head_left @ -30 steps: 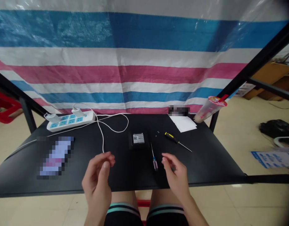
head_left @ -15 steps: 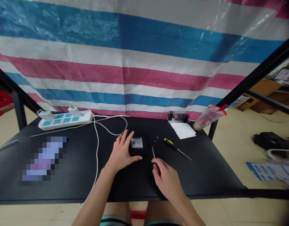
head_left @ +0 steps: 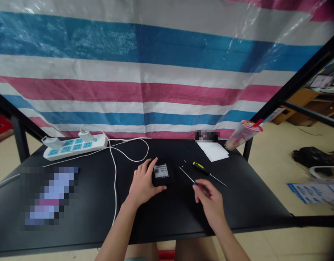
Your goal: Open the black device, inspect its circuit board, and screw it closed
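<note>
Labelled black box [head_left: 161, 172] lies flat on the counter [head_left: 156, 221]. Left hand [head_left: 143, 184] observed open, fingers and thumb spread about the box's left and near edges. Right hand [head_left: 209, 195] grips a slim screwdriver [head_left: 187, 175], its tip apart from the box. From where I stand, a yellow-and-black screwdriver [head_left: 201, 168] lies just beyond.

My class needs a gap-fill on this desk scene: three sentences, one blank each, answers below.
1. The left hand spans one side of the labelled black device, while the ____ hand holds a screwdriver.
2. The second screwdriver, lying on the table, has black and ____ on its handle.
3. The straw in the tilted cup is ____.

Missing words: right; yellow; red.
</note>
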